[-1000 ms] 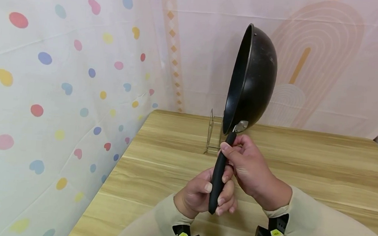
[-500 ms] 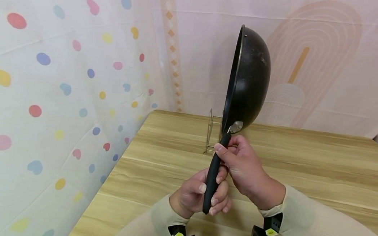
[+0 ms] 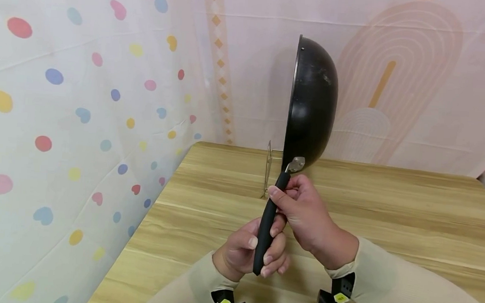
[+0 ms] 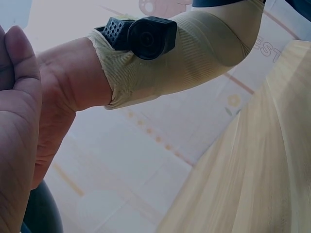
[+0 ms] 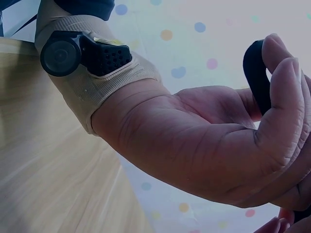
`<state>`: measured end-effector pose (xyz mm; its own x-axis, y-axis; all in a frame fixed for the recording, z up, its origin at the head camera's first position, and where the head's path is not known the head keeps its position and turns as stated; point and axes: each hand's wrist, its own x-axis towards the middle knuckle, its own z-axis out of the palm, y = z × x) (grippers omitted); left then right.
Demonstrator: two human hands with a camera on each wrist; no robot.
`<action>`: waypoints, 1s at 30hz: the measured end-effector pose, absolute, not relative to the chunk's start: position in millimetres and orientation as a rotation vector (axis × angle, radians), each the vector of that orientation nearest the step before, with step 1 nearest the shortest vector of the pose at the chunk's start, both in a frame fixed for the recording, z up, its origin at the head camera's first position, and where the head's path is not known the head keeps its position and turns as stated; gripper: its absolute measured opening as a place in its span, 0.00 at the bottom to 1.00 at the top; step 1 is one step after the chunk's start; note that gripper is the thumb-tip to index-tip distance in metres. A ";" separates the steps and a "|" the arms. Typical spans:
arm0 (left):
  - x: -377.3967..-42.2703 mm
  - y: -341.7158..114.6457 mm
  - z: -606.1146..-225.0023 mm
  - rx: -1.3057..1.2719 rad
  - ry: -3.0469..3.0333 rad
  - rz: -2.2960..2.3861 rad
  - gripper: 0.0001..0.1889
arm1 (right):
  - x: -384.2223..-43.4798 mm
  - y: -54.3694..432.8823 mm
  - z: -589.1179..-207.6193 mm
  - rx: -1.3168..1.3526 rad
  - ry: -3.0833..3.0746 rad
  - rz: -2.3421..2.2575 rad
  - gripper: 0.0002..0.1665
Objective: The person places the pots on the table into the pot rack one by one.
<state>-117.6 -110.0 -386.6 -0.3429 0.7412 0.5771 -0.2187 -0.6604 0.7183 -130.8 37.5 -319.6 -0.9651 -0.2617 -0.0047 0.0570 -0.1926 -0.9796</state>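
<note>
Both hands hold up a black wok, its bowl raised above its handle and its rim turned to the left. The left hand grips the lower part of the black handle, thumb on the left side and fingers curled around from the right. Higher up, close to the metal bracket, the right hand pinches the handle with its thumb across the front. The handle's end shows between the left hand's fingers in the right wrist view. Part of the dark bowl appears in the left wrist view.
A thin metal wire rack stands on the wooden table behind the handle, partly hidden by the wok. Patterned cloth hangs at the left, and pinkish cloth hangs along the back edge.
The wok and both hands have shifted left. The wok has turned so that its inside no longer shows and its rim appears nearly edge-on. Both grips stay the same.
</note>
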 end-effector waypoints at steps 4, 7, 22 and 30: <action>-118.1 -112.1 -387.7 1.273 0.711 2.038 0.11 | -130.7 35.0 -320.7 -0.239 1.839 -2.256 0.16; -118.3 -113.7 -388.5 1.274 0.701 2.035 0.11 | -130.5 33.2 -321.5 -0.242 1.830 -2.251 0.17; -119.3 -121.3 -394.7 1.289 0.623 2.032 0.10 | -133.6 23.4 -326.2 -0.281 1.884 -2.215 0.19; -119.7 -124.2 -398.7 1.288 0.613 2.039 0.09 | -134.7 19.2 -328.5 -0.244 1.924 -2.200 0.20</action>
